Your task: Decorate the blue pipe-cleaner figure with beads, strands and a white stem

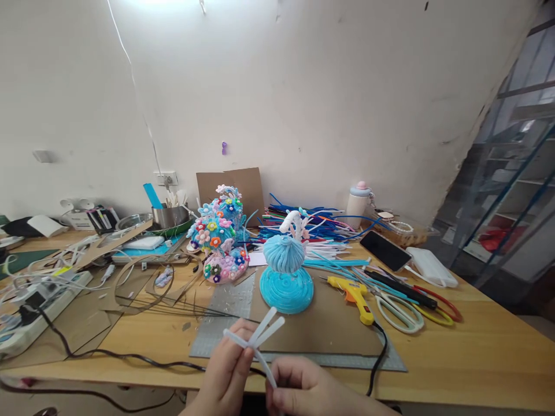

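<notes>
Low in the head view, my left hand (230,364) pinches white pipe cleaners (269,330) where they cross; two ends stick up to the right and one points left. My right hand (303,384) grips the lower strand of the same pipe cleaners between thumb and finger. Just beyond my hands stands a blue pipe-cleaner ornament (284,254) with a ribbed ball body and a white curved top, on a round coiled blue base (286,289). To its left is a flower-covered pipe-cleaner piece (217,231) in many colours.
A yellow glue gun (353,294) lies right of the base on cardboard (321,332), its black cord hanging off the front edge. Scissors (399,312), a phone (385,251) and a bottle (359,205) are further right. A power strip (47,318) with tangled cables sits left; bundled pipe cleaners (321,222) lie behind.
</notes>
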Available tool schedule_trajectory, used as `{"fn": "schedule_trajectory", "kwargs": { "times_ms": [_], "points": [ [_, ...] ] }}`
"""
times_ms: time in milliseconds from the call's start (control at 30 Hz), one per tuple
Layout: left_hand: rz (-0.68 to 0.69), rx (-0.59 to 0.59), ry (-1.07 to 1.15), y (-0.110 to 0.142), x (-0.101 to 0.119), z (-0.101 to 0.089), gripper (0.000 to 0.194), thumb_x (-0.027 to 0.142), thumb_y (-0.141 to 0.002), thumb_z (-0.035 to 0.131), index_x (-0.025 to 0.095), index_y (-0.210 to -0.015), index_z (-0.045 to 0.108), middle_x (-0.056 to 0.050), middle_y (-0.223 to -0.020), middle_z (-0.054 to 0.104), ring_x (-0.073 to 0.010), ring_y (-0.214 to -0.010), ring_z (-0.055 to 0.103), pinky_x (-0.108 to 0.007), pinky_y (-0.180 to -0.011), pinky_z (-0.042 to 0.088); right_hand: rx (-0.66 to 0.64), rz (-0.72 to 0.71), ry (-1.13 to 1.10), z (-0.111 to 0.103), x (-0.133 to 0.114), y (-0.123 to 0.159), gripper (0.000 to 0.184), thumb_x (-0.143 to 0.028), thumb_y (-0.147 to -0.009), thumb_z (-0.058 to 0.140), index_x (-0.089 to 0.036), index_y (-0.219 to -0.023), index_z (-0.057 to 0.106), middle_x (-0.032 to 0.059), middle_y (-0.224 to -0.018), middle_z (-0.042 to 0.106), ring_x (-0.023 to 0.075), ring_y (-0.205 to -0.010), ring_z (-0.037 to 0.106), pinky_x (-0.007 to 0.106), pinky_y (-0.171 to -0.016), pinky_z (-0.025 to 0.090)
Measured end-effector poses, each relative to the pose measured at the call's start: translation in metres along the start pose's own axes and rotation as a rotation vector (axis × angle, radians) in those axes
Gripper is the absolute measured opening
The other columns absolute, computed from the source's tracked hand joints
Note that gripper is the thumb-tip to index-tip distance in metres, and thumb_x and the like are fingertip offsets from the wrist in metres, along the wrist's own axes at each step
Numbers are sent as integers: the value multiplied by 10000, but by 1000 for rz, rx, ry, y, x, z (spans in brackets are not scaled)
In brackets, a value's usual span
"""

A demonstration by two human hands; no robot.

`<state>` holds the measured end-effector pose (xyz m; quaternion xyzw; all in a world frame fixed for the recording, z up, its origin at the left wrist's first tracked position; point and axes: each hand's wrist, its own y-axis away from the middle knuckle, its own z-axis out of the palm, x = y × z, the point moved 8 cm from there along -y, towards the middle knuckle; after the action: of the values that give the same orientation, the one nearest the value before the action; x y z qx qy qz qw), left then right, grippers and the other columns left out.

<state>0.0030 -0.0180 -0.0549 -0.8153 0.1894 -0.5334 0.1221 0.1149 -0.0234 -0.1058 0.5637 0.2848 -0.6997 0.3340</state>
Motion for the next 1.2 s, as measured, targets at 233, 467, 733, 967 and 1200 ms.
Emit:
{"fn": "schedule_trajectory", "kwargs": {
  "times_ms": [233, 467, 733, 967, 1200],
  "points": [
    [-361, 220, 276, 43, -65, -5, 500, 714, -799, 493, 251, -824, 681, -115, -921, 603, -288, -880, 550, -384, -741, 488, 280, 83, 494, -45, -45, 47, 322, -514, -891, 529, -208, -828, 604, -17, -713, 533, 137, -668, 463, 248, -630, 367],
    [-701, 272, 519, 66, -130, 46, 693, 868, -581, 573, 257, -898, 652, -30, -650, 522, -161, -544, 448, -293, -475, 349, 113, 406, 1044, -55, -40, 88, 263, -339, -920, 451, -249, -868, 693, 80, -903, 722, 259, -818, 630, 309, -647, 366],
    [-580, 133, 501, 58, -106, 69, 621, 781, -707, 570, 161, -682, 572, 50, -562, 357, -76, -492, 283, -222, -488, 204, 120, 408, 829, -51, 1, 74, 298, -319, -811, 571, -229, -1082, 660, 74, -1005, 717, 239, -864, 619, 281, -673, 377],
    [-134, -208, 200, 42, -73, 85, 451, 512, -949, 412, 162, -886, 689, -97, -876, 655, -206, -838, 580, -293, -811, 449, 248, 81, 333, -36, 43, 29, 482, -588, -838, 501, -140, -980, 607, 8, -711, 543, 137, -598, 454, 250, -553, 367],
    [-80, -275, 125, 44, -75, 91, 518, 538, -959, 354, 153, -843, 681, -82, -784, 630, -182, -745, 558, -264, -734, 445, 212, 32, 252, -30, 40, 26, 333, -461, -861, 571, -175, -990, 680, 64, -905, 684, 220, -834, 620, 346, -815, 470]
  ]
}}
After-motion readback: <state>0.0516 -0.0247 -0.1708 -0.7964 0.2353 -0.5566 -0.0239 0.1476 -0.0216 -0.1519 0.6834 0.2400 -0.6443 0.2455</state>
